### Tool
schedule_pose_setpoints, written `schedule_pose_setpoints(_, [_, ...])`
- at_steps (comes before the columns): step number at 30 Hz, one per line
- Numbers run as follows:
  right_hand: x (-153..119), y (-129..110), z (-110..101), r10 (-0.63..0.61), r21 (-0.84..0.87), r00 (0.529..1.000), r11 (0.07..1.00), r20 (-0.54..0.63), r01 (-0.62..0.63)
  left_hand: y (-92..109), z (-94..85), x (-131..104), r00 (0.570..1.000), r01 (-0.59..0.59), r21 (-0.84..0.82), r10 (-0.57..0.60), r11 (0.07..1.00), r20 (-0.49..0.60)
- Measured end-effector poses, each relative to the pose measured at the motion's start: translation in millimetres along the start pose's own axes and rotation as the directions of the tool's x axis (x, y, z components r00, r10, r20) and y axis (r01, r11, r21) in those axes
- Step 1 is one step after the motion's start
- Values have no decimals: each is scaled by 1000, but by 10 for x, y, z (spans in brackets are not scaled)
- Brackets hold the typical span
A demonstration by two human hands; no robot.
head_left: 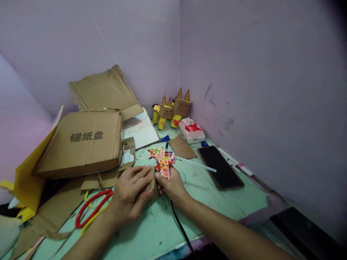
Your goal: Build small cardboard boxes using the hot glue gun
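My right hand (173, 185) is wrapped round the grip of a hot glue gun (163, 157) covered in a bright flower pattern. A translucent glue stick (196, 164) juts out to the right from its back, and a black cord (179, 220) hangs below. My left hand (135, 191) grips a small brown cardboard box (154, 183), its fingers over the top and the thumb along the near side. Both hands meet close together above the green table (162, 231). The right fingertips are partly hidden behind the box.
Red-handled scissors (93, 207) lie left among cardboard scraps (58, 206). Behind them is a large cardboard box (84, 141). Cardboard animal figures (181, 107), a tissue pack (192, 130) and a flat cardboard piece (183, 147) stand or lie farther back. A phone (221, 168) rests at right.
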State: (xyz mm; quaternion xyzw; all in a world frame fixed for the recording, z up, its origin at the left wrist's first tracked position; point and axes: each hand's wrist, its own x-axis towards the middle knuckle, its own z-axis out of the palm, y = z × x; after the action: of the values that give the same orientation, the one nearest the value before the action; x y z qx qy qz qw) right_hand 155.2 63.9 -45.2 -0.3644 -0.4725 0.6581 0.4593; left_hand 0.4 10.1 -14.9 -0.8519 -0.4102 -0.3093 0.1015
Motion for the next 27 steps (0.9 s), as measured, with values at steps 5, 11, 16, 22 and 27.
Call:
schedule_pose_setpoints(5, [12,8,-9,-3,-11,1000,1000,2,3,-11,12,-13,1000,5,-16,-5,1000,-13])
schedule_pose_setpoints(11, [12,21,-2,2,-4,1000,1000,7,-2,-15,26,-20,1000,-3,-20,3,1000,-6])
schedule_pose_setpoints(16, [13,19,3,2,-3,1000,1000,5,-2,-8,23,-22,1000,-7,-32,7,999,5])
schedule_pose_setpoints(22, [14,14,-1,3,-10,1000,1000,-5,-3,2,22,-19,1000,-14,-41,14,999,-5])
schedule_pose_setpoints(27, [6,9,0,-3,-18,1000,1000,-1,3,9,12,-8,1000,-8,-36,8,999,8])
